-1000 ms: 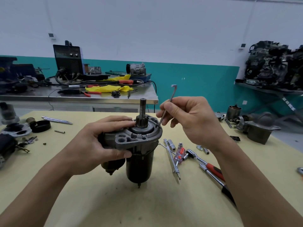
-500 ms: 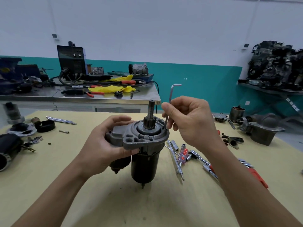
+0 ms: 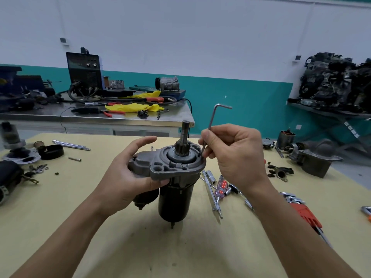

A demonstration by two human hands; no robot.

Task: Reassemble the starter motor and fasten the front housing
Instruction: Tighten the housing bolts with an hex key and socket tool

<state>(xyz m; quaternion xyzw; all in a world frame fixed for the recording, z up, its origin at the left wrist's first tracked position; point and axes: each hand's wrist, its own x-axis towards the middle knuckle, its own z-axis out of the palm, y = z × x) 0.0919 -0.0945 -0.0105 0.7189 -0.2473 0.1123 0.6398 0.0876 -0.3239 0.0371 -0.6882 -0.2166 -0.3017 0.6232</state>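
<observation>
Left hand (image 3: 128,177) grips the rough cast grey front housing (image 3: 170,167) on the smooth black cylindrical starter motor (image 3: 174,199); right hand (image 3: 236,153) pinches a thin L-shaped steel hex key (image 3: 210,125), tip in the housing.

A welding machine (image 3: 85,73) and yellow cloth (image 3: 132,107) sat on the rear steel surface (image 3: 100,118); a dark engine (image 3: 337,83) rested on a shelf (image 3: 321,112).

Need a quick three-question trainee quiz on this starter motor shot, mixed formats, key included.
1. True or false: the right hand pinches the hex key by its long arm, with the short arm on top.
2. Which hand steadies the front housing? A: left hand. B: right hand. C: neither.
3. Fill in: the starter motor stands with its pinion shaft pointing ____.
Key: 1 true; 2 A; 3 up.
</observation>
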